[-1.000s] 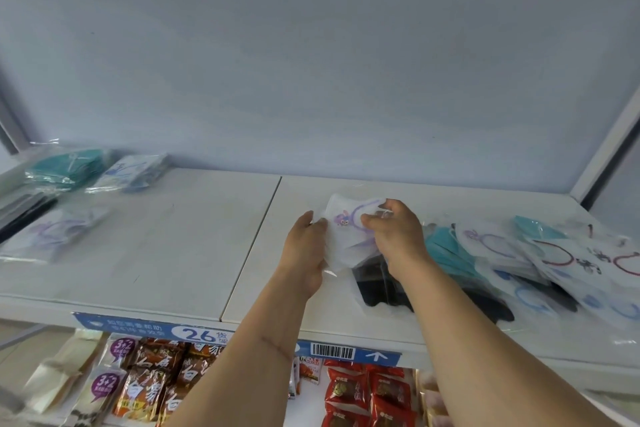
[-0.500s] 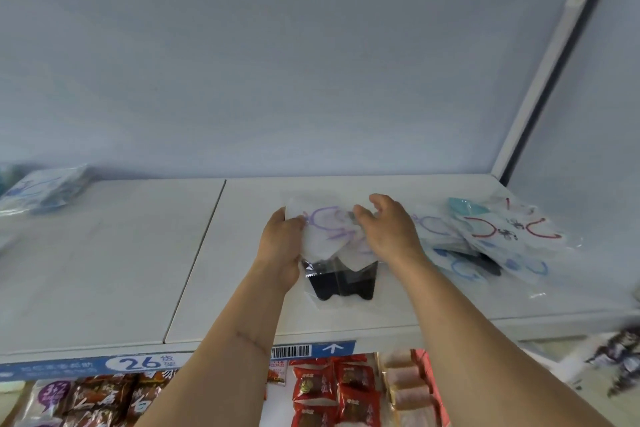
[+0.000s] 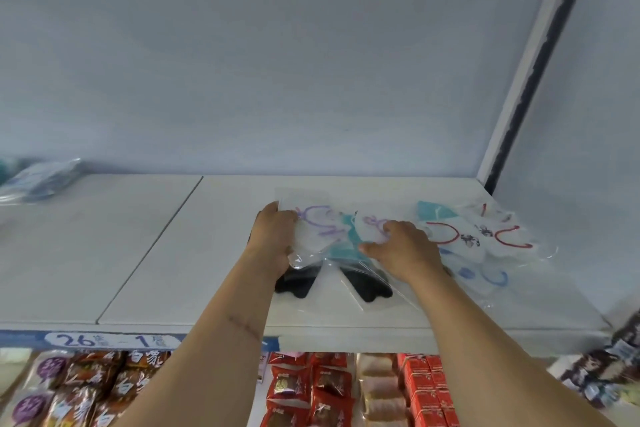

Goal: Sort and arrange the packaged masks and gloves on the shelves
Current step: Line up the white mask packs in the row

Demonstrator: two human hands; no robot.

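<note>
Gripping a purple-looped mask packet (image 3: 317, 229) at its left edge, left hand (image 3: 273, 239) curls round it; right hand (image 3: 403, 250) rests spread-fingered on the neighbouring mask packet (image 3: 372, 230) on the shelf (image 3: 173, 253).

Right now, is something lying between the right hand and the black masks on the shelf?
Yes. A teal mask pack and a white pack with purple loops lie over the black masks, under the right hand.

Mask packets (image 3: 450, 239) on shelf (image 3: 207, 253), right; snacks (image 3: 311, 388) below
</note>
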